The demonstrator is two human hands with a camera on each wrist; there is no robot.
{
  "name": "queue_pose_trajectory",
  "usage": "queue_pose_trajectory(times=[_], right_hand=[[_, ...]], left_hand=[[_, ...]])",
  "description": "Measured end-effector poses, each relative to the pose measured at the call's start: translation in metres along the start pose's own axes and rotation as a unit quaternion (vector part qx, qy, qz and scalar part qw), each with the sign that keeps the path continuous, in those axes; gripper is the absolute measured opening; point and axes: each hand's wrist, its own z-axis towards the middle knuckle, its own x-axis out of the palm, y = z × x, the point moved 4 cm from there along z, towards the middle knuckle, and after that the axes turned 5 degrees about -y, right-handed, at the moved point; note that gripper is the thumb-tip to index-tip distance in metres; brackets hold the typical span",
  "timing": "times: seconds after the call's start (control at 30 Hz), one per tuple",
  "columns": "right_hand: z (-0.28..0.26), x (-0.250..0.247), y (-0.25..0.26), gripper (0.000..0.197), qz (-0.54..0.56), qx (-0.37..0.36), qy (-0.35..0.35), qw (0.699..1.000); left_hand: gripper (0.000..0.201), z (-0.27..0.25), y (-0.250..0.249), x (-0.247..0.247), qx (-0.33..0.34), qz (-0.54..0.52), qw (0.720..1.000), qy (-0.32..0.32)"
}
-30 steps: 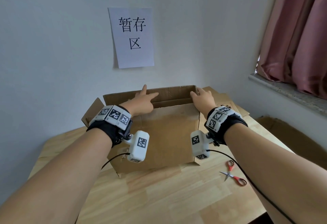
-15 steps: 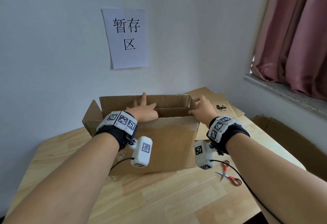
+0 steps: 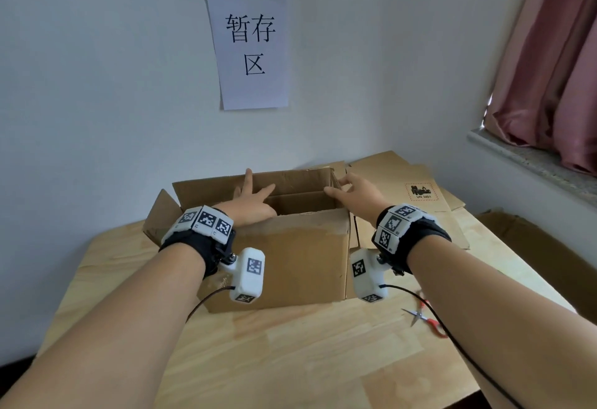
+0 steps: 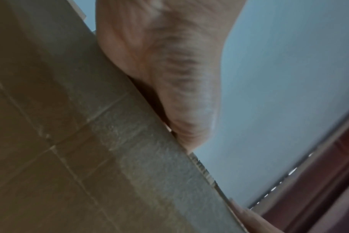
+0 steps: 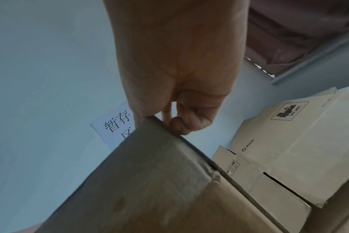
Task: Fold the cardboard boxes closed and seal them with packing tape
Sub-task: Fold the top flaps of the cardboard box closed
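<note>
Open cardboard box (image 3: 290, 247) on the table (image 3: 290, 360). Left hand (image 3: 252, 203) spread flat over its near edge; right hand (image 3: 357, 195) pinches its right flap. Scissors (image 3: 426, 320) right of the box.

Light wooden table (image 3: 290, 353) across the lower frame, open cardboard box (image 3: 290, 257) standing at centre, flattened cardboard sheets (image 3: 416, 202) stacked at right centre, red-handled scissors (image 3: 424, 320) near the lower right edge
</note>
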Motion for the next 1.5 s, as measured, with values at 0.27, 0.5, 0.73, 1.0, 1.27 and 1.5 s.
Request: queue_pose_trajectory(times=[0.27, 0.5, 0.73, 1.0, 1.27, 1.5], right_hand=[[0.008, -0.002, 0.008, 0.038, -0.079, -0.019, -0.024, 0.996], [-0.023, 0.038, 0.024, 0.057, -0.118, -0.055, 0.151, 0.98], [-0.013, 0.026, 0.022, 0.055, -0.061, 0.005, 0.108, 0.992], [-0.01, 0.031, 0.008, 0.067, 0.125, 0.039, 0.145, 0.981], [-0.013, 0.028, 0.008, 0.04, 0.018, -0.008, 0.061, 0.998], [-0.004, 0.039, 0.022, 0.064, -0.058, 0.009, 0.098, 0.993]], left_hand=[[0.087, -0.009, -0.001, 0.012, 0.022, -0.027, 0.999, 0.012], [0.082, -0.008, 0.008, 0.02, 0.031, 0.028, 0.998, -0.043], [0.071, -0.011, 0.009, 0.012, 0.044, 0.037, 0.995, -0.084], [0.049, -0.008, 0.005, 0.005, 0.075, 0.064, 0.986, -0.137], [0.048, -0.006, 0.009, 0.008, 0.073, 0.072, 0.985, -0.139], [0.05, -0.005, 0.015, -0.003, 0.104, 0.057, 0.974, -0.19]])
